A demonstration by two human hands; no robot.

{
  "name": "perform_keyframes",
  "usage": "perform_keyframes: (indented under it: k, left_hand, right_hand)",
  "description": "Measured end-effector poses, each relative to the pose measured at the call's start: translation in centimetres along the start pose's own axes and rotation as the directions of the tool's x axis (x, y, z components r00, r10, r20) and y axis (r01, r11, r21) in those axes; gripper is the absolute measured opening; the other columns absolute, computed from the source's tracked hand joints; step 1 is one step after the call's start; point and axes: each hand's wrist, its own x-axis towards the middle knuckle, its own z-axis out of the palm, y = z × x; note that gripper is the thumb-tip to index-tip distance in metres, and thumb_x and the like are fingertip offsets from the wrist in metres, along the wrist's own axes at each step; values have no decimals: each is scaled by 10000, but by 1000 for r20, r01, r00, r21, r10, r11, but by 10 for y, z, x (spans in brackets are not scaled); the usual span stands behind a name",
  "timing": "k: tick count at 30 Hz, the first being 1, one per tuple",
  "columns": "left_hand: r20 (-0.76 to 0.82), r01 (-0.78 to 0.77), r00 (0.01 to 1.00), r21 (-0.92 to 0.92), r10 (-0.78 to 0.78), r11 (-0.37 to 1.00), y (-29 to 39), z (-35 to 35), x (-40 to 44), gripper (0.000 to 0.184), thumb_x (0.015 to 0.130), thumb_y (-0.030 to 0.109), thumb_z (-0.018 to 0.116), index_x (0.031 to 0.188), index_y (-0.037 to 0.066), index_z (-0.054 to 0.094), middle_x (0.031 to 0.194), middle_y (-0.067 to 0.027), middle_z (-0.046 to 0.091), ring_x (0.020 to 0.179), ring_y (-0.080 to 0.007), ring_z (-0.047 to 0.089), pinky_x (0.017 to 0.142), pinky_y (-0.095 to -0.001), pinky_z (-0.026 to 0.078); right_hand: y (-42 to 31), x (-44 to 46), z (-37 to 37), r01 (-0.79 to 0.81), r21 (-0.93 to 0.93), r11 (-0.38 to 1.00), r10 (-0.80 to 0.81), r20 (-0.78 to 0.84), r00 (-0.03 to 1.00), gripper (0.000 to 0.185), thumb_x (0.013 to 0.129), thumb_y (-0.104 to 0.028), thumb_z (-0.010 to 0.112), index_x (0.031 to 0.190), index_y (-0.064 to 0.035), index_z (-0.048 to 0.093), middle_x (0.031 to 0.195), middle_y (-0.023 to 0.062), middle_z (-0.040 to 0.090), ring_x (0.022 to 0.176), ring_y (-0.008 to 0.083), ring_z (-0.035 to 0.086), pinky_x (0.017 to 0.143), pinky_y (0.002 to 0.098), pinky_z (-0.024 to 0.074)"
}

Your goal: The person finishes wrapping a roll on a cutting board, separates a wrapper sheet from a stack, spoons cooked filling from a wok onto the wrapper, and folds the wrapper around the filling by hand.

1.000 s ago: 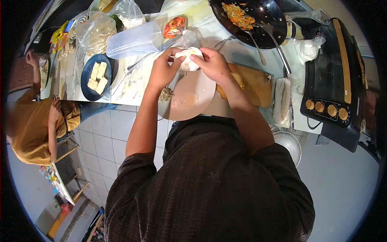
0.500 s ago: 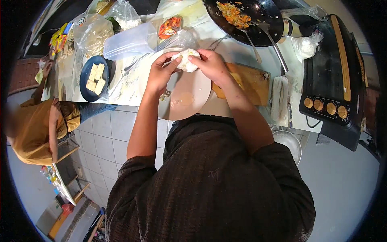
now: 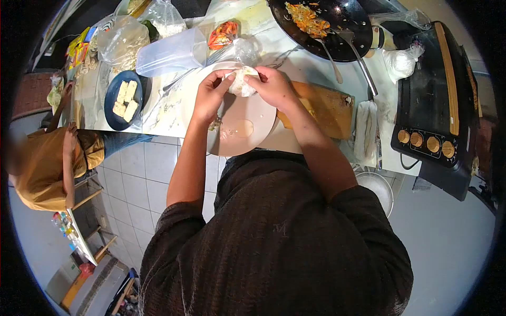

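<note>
A soft white lump with yellowish specks (image 3: 243, 84) is held between my two hands over a large pale plate (image 3: 253, 131). Its exact kind I cannot make out. My left hand (image 3: 212, 92) grips its left side, thumb on top and fingers curled beneath. On the opposite side, my right hand (image 3: 273, 87) pinches it the same way. Some small scraps lie on the plate near my left wrist. Just beyond my hands is a clear plastic bag (image 3: 245, 51).
A wok (image 3: 361, 23) with shredded orange filling (image 3: 307, 22) and two utensils stands at the back. Right are a cutting board (image 3: 332, 113), cloth (image 3: 365, 129) and black cooker (image 3: 421, 105). Left are a plastic container (image 3: 171, 54), a dark plate (image 3: 110, 110) of pale blocks, and a seated person (image 3: 45, 174).
The lump has tilted slightly and shows more of its speckled face, with both hands still around it. The seated person's arm at the left has shifted a little.
</note>
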Motion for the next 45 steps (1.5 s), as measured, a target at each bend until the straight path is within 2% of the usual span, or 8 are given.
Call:
perform_keyframes:
  k: [5, 10, 15, 18, 21, 30, 40, 45]
  left_hand:
    - [-47, -50, 997, 107, 55, 993, -13, -1, 6, 234, 968, 178, 688, 1118, 0, 690, 853, 12, 635, 768, -63, 528, 683, -234, 443]
    - [-54, -19, 997, 444, 47, 896, -11, -8, 6, 268, 973, 190, 681, 1151, -10, 668, 973, -53, 655, 758, -119, 578, 744, -257, 482]
    - [174, -360, 907, 792, 383, 493, -2, -16, 2, 270, 921, 153, 704, 1139, -4, 680, 1007, -150, 657, 912, -263, 652, 831, -343, 513]
    - [6, -126, 985, 701, 171, 702, 10, -8, -4, 254, 892, 135, 719, 1112, 9, 698, 1045, -165, 662, 1039, -298, 639, 897, -374, 508]
    - [169, -418, 896, 638, 412, 647, -4, -15, -2, 275, 866, 133, 735, 1121, 34, 706, 1087, -164, 674, 1070, -322, 628, 931, -384, 503]
    - [263, -467, 838, 800, 479, 377, -4, -11, -18, 386, 777, 217, 829, 1123, 77, 731, 1153, -143, 681, 1091, -332, 619, 951, -425, 490]
    - [228, -513, 800, 740, 555, 435, 6, -3, -24, 367, 791, 178, 809, 1120, 47, 715, 1129, -142, 679, 1057, -348, 625, 912, -424, 500]
    - [7, -321, 878, 750, 478, 578, 10, 2, -29, 190, 853, 135, 734, 1004, 21, 733, 1031, -170, 690, 977, -339, 643, 869, -400, 507]
  right_hand:
    - [1, 1, 2, 11, -267, 964, -25, -47, 999, 293, 957, -268, 655, 1093, -10, 690, 896, 85, 713, 767, 135, 646, 702, 287, 494]
    - [8, 3, 14, 139, -637, 758, -294, -143, 945, 339, 954, -349, 591, 1014, -41, 718, 960, 218, 682, 945, 398, 633, 858, 464, 490]
    - [3, 3, 9, 173, -731, 660, -298, -43, 954, 312, 928, -336, 619, 981, -48, 728, 955, 207, 681, 992, 377, 618, 879, 472, 481]
    - [-3, -3, 10, 164, -702, 693, -306, -80, 949, 255, 909, -294, 654, 966, -57, 728, 948, 185, 685, 982, 353, 624, 858, 455, 494]
    - [-1, -6, 9, 179, -642, 745, -338, -133, 932, 210, 889, -256, 689, 958, -62, 726, 956, 148, 692, 969, 332, 631, 844, 436, 503]
    - [8, -20, -6, 437, -710, 552, -579, 51, 814, 187, 895, -227, 665, 981, -70, 722, 975, 111, 704, 939, 339, 635, 868, 453, 493]
    - [4, -29, -19, 484, -670, 563, -665, -19, 747, 161, 889, -181, 649, 985, -64, 704, 958, 117, 715, 861, 349, 648, 804, 453, 503]
    - [6, -49, -42, 426, -674, 604, -637, -87, 766, 104, 868, -171, 702, 899, -72, 699, 834, 114, 701, 813, 337, 652, 725, 453, 498]
